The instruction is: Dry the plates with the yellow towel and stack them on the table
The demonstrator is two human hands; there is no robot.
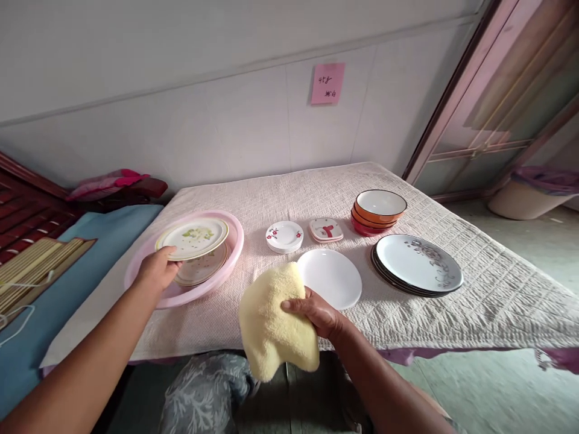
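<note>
My left hand [159, 269] grips the near edge of a floral plate [194, 237], its thumb on top. That plate is tilted over a pink basin [236, 241], where more plates [203, 269] lie stacked. In front of the table edge, my right hand [319, 310] pinches a pale yellow towel [275, 319] that hangs down loosely. Just behind the right hand lies a plain white plate [332, 278], partly covered by the towel.
Small flowered plates [284, 235] stand stacked mid-table beside square dishes [326, 229]. Orange and red bowls [379, 211] are stacked at the back right, with large oval plates [418, 264] nearer me. A quilted cloth [479, 289] covers the table; a wall [203, 132] rises behind.
</note>
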